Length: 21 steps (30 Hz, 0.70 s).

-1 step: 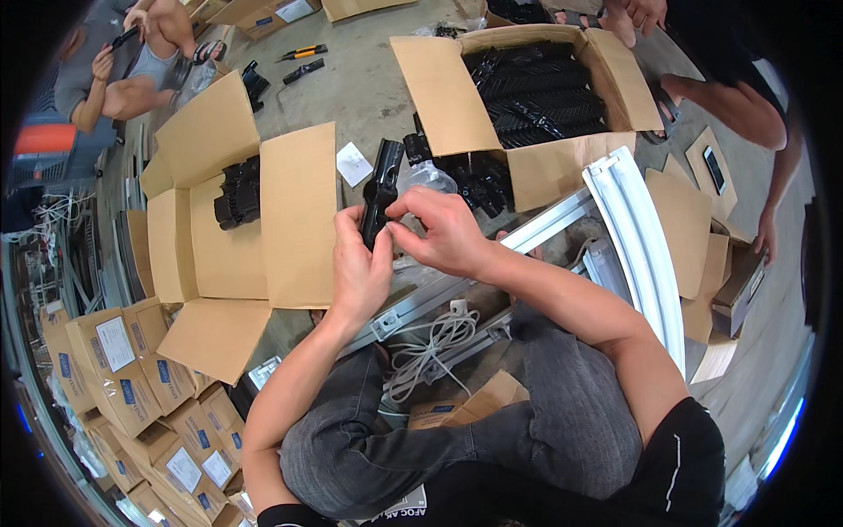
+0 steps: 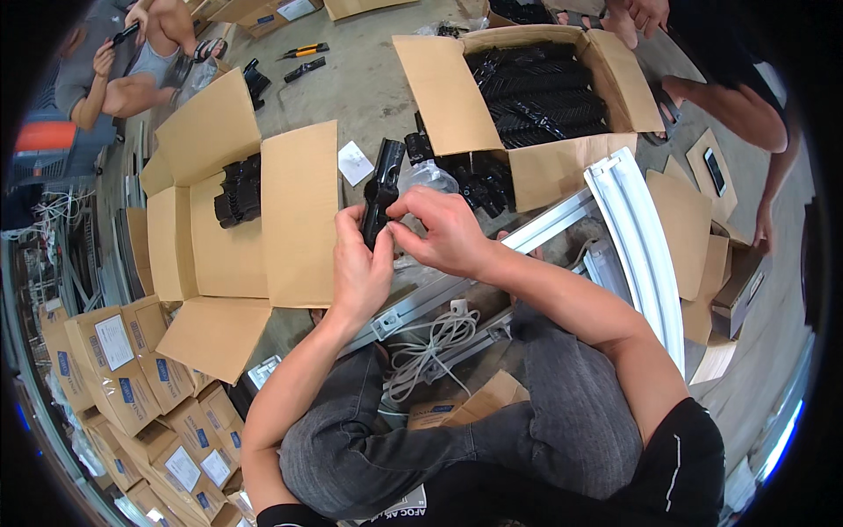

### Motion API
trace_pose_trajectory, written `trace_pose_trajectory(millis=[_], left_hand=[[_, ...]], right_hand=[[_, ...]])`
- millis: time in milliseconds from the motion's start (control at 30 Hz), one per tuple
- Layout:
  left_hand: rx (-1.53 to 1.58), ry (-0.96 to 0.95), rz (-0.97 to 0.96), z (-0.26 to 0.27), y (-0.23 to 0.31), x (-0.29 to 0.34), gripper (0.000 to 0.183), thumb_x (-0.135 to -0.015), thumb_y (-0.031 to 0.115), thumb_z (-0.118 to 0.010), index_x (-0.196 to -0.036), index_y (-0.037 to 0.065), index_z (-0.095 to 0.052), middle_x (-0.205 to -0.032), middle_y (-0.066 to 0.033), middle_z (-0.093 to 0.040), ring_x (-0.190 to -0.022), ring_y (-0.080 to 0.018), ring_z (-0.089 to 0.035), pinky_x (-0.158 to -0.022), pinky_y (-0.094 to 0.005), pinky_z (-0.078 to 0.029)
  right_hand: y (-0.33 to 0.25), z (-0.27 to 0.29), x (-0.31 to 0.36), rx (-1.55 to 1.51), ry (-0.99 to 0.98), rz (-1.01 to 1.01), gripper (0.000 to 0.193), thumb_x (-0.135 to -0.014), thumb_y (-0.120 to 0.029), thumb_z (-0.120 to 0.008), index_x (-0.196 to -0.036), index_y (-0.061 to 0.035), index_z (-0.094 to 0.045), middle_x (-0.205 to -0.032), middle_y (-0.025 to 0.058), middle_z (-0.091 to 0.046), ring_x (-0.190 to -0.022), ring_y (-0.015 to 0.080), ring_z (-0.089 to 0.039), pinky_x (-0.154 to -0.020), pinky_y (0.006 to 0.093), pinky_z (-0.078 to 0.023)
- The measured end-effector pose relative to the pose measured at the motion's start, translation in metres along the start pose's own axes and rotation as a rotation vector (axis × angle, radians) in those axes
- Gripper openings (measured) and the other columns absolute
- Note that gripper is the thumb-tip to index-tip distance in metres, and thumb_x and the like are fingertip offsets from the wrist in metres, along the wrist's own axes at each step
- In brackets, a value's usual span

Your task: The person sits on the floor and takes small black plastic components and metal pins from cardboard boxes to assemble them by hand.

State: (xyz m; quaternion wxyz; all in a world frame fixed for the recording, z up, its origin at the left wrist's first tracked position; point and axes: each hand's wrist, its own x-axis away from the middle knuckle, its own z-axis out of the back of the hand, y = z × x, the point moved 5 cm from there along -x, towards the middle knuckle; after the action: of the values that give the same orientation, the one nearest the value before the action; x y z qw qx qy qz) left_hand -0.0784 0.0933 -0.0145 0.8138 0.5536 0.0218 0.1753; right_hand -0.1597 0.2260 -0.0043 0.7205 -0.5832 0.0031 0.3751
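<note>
My left hand grips a glossy black plastic bracket-like part, which stands up and away from me with its long end above the fingers. Against its right side my right hand is closed, thumb and forefinger pinched together. Whatever lies between those fingertips is too small and hidden to make out. Just beyond, on the floor, are more black parts and a clear plastic bag. An open carton on the left has a few black parts inside.
A large carton packed with black parts stands ahead. White metal rails and a coiled grey cable lie by my legs. Stacked cartons fill the lower left. Two people sit at upper left and right; a phone rests on cardboard.
</note>
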Motion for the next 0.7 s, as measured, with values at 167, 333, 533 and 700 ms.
trace_pose_trajectory(millis=[167,333,533,700], left_hand=[[-0.034,-0.002,-0.022,0.005,0.000,0.003,0.036,-0.096,0.001,-0.054,-0.127,-0.006,-0.036,-0.114,-0.0129,-0.052,-0.094,-0.0147,-0.061,-0.074,-0.0286,-0.059],[-0.005,0.069,-0.036,0.005,0.000,0.005,0.037,-0.094,0.009,-0.059,-0.122,-0.006,-0.041,-0.096,-0.0200,-0.060,-0.081,-0.0264,-0.062,-0.072,-0.0390,-0.049],[-0.022,0.057,-0.027,0.008,0.002,0.005,0.037,-0.094,0.009,-0.058,-0.122,-0.006,-0.040,-0.095,-0.0196,-0.059,-0.081,-0.0267,-0.061,-0.071,-0.0401,-0.049],[-0.031,0.001,-0.055,0.007,-0.005,0.003,0.035,-0.098,0.003,-0.052,-0.128,-0.005,-0.035,-0.114,-0.0135,-0.053,-0.095,-0.0145,-0.060,-0.072,-0.0293,-0.059]], right_hand=[[-0.008,-0.004,-0.004,0.096,-0.085,0.057,0.019,-0.076,-0.006,-0.073,-0.092,-0.0047,-0.062,-0.087,0.0090,-0.066,-0.072,0.0282,-0.066,-0.059,0.0350,-0.052],[-0.011,-0.006,-0.002,0.156,-0.104,0.051,0.020,-0.076,-0.007,-0.074,-0.092,-0.0053,-0.062,-0.086,0.0083,-0.067,-0.072,0.0273,-0.067,-0.058,0.0350,-0.052],[-0.007,-0.009,-0.001,0.126,-0.061,0.042,0.018,-0.078,-0.010,-0.075,-0.090,-0.0043,-0.064,-0.082,0.0089,-0.066,-0.070,0.0275,-0.066,-0.058,0.0350,-0.052],[-0.011,-0.006,-0.001,0.164,-0.054,0.023,0.018,-0.079,-0.013,-0.075,-0.090,-0.0049,-0.064,-0.082,0.0091,-0.066,-0.070,0.0280,-0.066,-0.059,0.0354,-0.052]])
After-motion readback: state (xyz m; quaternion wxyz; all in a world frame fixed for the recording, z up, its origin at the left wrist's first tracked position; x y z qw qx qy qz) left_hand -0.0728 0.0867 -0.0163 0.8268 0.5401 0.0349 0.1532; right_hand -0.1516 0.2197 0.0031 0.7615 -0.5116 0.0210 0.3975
